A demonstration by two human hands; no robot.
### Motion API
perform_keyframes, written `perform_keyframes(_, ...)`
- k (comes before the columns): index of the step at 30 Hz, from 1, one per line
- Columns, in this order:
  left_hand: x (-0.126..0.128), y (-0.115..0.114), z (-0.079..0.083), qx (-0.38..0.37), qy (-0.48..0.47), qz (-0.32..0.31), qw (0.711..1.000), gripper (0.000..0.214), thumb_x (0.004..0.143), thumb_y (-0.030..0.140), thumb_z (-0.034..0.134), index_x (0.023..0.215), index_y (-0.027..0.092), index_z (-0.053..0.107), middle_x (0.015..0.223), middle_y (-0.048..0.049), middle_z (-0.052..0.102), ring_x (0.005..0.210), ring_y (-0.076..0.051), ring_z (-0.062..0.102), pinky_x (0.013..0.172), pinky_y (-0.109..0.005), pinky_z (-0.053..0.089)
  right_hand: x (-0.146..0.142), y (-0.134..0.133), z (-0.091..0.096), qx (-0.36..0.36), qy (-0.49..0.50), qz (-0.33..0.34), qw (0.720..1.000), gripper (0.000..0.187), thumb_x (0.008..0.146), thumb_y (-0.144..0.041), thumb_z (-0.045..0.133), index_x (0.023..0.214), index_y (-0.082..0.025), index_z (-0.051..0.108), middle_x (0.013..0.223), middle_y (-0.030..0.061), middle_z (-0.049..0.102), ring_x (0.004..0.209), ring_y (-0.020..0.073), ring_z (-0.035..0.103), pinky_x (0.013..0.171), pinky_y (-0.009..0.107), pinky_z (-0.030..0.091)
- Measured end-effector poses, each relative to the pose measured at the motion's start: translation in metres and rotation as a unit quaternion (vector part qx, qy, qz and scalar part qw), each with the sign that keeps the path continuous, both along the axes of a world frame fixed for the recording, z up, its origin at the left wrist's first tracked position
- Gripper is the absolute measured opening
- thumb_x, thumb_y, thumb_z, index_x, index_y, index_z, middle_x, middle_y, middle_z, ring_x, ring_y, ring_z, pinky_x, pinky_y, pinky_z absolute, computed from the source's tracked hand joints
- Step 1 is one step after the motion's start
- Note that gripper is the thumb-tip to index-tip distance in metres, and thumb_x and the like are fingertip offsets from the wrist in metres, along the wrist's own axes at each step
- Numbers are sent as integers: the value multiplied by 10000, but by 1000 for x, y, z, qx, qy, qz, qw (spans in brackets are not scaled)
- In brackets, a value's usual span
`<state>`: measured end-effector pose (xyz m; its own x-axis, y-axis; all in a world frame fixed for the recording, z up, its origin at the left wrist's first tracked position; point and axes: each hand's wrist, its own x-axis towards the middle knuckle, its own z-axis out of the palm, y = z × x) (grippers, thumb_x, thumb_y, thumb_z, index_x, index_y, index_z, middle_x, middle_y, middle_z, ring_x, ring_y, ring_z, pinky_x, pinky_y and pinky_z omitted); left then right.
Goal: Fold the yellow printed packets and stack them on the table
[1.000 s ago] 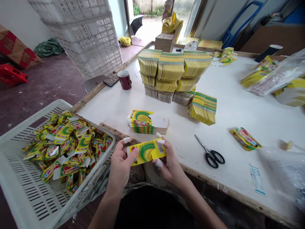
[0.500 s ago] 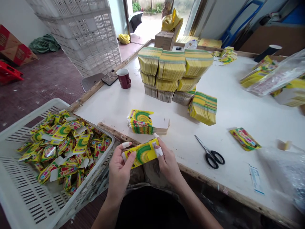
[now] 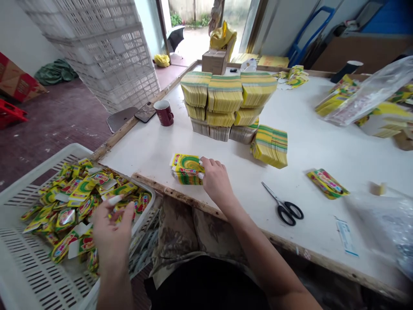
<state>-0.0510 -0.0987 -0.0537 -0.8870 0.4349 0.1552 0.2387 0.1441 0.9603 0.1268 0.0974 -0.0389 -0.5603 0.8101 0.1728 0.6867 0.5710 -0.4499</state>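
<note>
My left hand [image 3: 111, 230] hovers over the white plastic crate [image 3: 29, 267] at the lower left, fingers spread and holding nothing. Several folded yellow-green small boxes [image 3: 80, 193] lie in the crate, one just beyond the fingertips. My right hand [image 3: 215, 178] rests on the small stack of flat yellow-green box blanks [image 3: 186, 168] near the table's front edge, fingers curled onto its right end. White tape wraps some fingertips on both hands.
A tall pile of banded blank bundles [image 3: 226, 101] stands mid-table, one bundle [image 3: 270, 145] beside it. Black scissors [image 3: 284, 206], a packet [image 3: 326, 184], a maroon mug [image 3: 164, 113], a phone [image 3: 146, 112] and plastic bags [image 3: 371, 99] lie about. Stacked white crates [image 3: 103, 51] stand on the floor.
Both hands held one folded box in front of me. The left hand swung left over the crate and let it go. The right hand reached forward onto the stack of blanks.
</note>
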Motion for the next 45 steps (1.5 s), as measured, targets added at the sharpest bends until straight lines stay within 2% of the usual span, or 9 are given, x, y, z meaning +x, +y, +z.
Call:
perform_keyframes(5, 44, 29, -11, -9, -118, -119, 986, 376, 739, 373, 754, 1042, 192, 627, 1053, -66, 666, 986, -199, 627, 882, -319, 507, 6, 0, 2, -3, 17, -5, 1000, 510, 753, 30, 528, 1245, -99, 477, 1098, 178, 621, 993, 292, 567, 866, 412, 448)
perform_keyframes(9, 75, 41, -6, 133, -242, -225, 934, 570, 701, 495, 764, 1170, 228, 583, 1172, -93, 634, 1063, -228, 610, 875, -342, 526, 16, -23, 7, -91, 168, 39, 981, 609, 751, 11, 532, 1303, -183, 362, 1023, 80, 611, 858, 205, 590, 768, 330, 485)
perform_keyframes(15, 102, 59, 17, 320, -334, -132, 877, 572, 731, 743, 555, 925, 216, 664, 853, -45, 661, 846, -218, 649, 781, -336, 551, 25, -92, 3, -375, 353, 189, 836, 564, 786, -119, 615, 1290, -233, 390, 896, -1, 563, 754, 140, 555, 670, 258, 482)
perform_keyframes(22, 101, 61, 10, 226, -349, -130, 900, 815, 495, 907, 547, 918, 225, 691, 855, -67, 676, 910, -273, 646, 696, -316, 558, 24, -98, -10, -474, 402, 112, 775, 450, 758, -281, 742, 1155, -224, 537, 776, -39, 521, 694, 130, 482, 624, 242, 404)
perform_keyframes(27, 106, 52, -4, 197, -331, -166, 908, 480, 730, 545, 725, 1092, 231, 689, 1001, -54, 715, 942, -201, 666, 824, -289, 536, 35, -80, -7, -572, 469, 120, 663, 409, 768, -378, 764, 1115, -246, 591, 884, -9, 609, 821, 142, 562, 740, 252, 436)
perform_keyframes(31, 106, 51, -8, 199, -348, -136, 906, 334, 691, 403, 804, 976, 238, 751, 993, -25, 747, 873, -148, 686, 796, -225, 529, 39, -79, -8, -609, 504, 98, 605, 380, 762, -421, 770, 1069, -239, 638, 914, 14, 653, 827, 146, 594, 763, 257, 450)
perform_keyframes(35, 105, 50, -9, 184, -347, -110, 913, 303, 627, 378, 847, 866, 208, 773, 866, -18, 762, 740, -132, 681, 691, -205, 529, 37, -86, -13, -562, 507, 95, 647, 304, 804, -422, 722, 1039, -244, 649, 948, 20, 669, 837, 158, 614, 783, 275, 467)
perform_keyframes(41, 104, 44, -5, 172, -318, -100, 927, 223, 673, 362, 817, 812, 197, 761, 817, -10, 755, 704, -122, 668, 684, -200, 522, 39, -87, -18, -317, 407, 76, 854, 197, 923, -300, 511, 913, -192, 676, 825, 39, 635, 780, 180, 587, 705, 281, 461)
perform_keyframes(45, 93, 44, -1, 204, -294, -107, 928, 291, 613, 349, 853, 855, 220, 756, 811, -10, 749, 738, -134, 677, 704, -212, 537, 48, -83, -12, -261, 308, 152, 902, 183, 912, -198, 506, 916, -181, 689, 805, 43, 623, 743, 168, 590, 672, 260, 458)
